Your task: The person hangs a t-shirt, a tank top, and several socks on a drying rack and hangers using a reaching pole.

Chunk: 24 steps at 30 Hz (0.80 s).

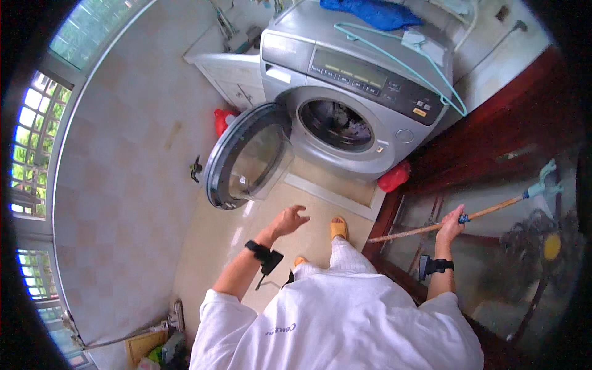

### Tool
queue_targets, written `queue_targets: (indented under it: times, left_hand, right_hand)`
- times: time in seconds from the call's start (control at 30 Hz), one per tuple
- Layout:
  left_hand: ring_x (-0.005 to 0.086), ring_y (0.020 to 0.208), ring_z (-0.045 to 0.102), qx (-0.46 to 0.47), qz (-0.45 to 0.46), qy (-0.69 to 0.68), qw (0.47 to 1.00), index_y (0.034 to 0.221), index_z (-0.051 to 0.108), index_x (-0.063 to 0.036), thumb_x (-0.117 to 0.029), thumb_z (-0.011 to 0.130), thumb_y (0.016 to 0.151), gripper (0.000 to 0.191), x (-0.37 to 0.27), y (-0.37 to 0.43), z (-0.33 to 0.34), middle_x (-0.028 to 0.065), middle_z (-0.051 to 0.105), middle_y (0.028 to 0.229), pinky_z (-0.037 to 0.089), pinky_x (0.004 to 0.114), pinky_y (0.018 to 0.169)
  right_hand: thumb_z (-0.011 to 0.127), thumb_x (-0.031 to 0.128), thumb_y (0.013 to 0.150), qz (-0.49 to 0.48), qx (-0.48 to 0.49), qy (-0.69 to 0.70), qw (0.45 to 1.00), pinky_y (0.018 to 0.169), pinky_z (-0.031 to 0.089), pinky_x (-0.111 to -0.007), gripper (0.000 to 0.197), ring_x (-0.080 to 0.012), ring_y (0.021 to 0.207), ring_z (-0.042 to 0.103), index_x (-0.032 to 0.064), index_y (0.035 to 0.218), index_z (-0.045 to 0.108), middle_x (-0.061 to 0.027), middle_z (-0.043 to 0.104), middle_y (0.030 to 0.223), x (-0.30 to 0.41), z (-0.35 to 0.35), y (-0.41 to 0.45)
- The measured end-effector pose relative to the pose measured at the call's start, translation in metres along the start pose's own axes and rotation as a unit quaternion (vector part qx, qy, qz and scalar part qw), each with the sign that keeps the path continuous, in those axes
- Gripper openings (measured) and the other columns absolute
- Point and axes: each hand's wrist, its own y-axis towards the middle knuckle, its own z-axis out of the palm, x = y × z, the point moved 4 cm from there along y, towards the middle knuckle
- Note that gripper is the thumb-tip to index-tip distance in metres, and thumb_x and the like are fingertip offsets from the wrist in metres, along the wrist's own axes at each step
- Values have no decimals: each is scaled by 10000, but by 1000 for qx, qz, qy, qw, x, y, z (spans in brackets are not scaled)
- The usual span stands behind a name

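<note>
My right hand [451, 224] grips a wooden pole [496, 207] with a light-blue forked plastic head [545, 186], probably a clothes-hanging pole. It slants up to the right, in front of a dark red wood-framed glass door. Nothing is in my left hand [290, 219], whose fingers are slightly curled with the thumb apart, over the floor. Ahead stands a silver front-loading washing machine [402, 135]. Its round door [213, 178] is swung out to the left, just beyond my left hand. Dark and pale laundry [344, 121] shows inside the drum.
A teal hanger [393, 62] and blue cloth [372, 13] lie on the machine. Red objects [395, 177] sit beside its base. A raised white curb [330, 196] crosses the floor before it. The glass door [416, 208] borders the right, a tiled wall [125, 175] the left.
</note>
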Motion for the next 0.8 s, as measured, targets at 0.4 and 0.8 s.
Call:
queue_targets:
  times: [0.4,0.8]
  left_hand:
    - [291,752,605,-27,20,-24,999,1054,561,-29,-265,606,784,361,-1,210,56,175,615,795,475,358,688]
    - [331,808,576,-146,155,75,974,875,591,-75,-165,501,740,186,-35,450,75,171,590,938,481,417,675]
  right_hand:
    - [608,314,829,47,-32,-108,993,540,402,-277,322,-117,547,406,71,706,435,-6,425,601,-77,39,142]
    - [487,335,892,-160,126,-457,866,515,289,-239,262,-82,576,335,121,770,397,42,367,649,-107,8,131]
